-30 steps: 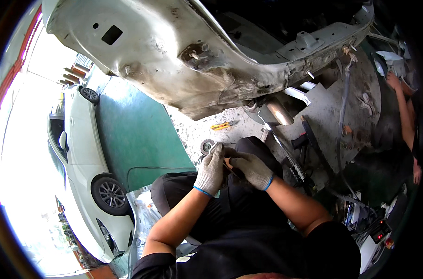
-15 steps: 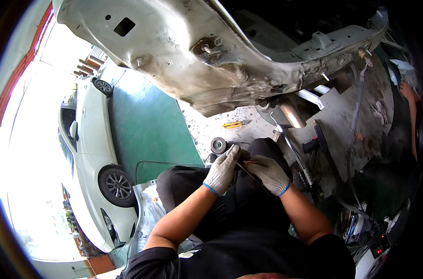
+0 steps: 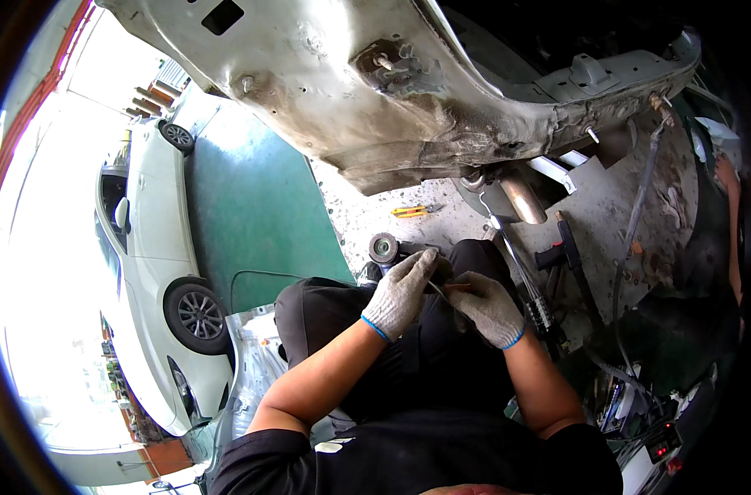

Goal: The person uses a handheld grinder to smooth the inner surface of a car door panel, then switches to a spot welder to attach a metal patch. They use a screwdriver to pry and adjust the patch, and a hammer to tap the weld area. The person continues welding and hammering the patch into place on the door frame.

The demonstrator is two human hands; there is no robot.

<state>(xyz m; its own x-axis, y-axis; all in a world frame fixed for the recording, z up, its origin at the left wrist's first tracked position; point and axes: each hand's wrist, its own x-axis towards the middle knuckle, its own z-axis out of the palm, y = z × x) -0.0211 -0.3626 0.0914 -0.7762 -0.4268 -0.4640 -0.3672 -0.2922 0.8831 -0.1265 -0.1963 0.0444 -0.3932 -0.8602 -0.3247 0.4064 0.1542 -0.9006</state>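
Both my hands wear pale knitted gloves with blue cuffs and meet above my lap. My left hand [image 3: 398, 295] has its fingers closed on one side of a thin, dark, flat piece [image 3: 436, 289]. My right hand [image 3: 487, 308] pinches the opposite side, where a small orange-brown patch shows. The gloves cover most of the piece, so its kind cannot be made out. Just beyond my left hand lies an angle grinder [image 3: 384, 247] with a round disc facing up. Yellow-handled pliers [image 3: 410, 212] rest on the speckled floor farther off.
A bare, dirty car body [image 3: 326, 91] overhangs the work spot ahead. To the right lie a black gun-shaped tool [image 3: 567, 252], a metal rod tool [image 3: 515, 256] and a hose [image 3: 635, 214]. A white car [image 3: 157, 247] stands left. Another person's arm [image 3: 732, 214] shows far right.
My right hand has shifted slightly right, and the thin piece has turned between my fingers. My view has moved a little, so the surroundings sit differently.
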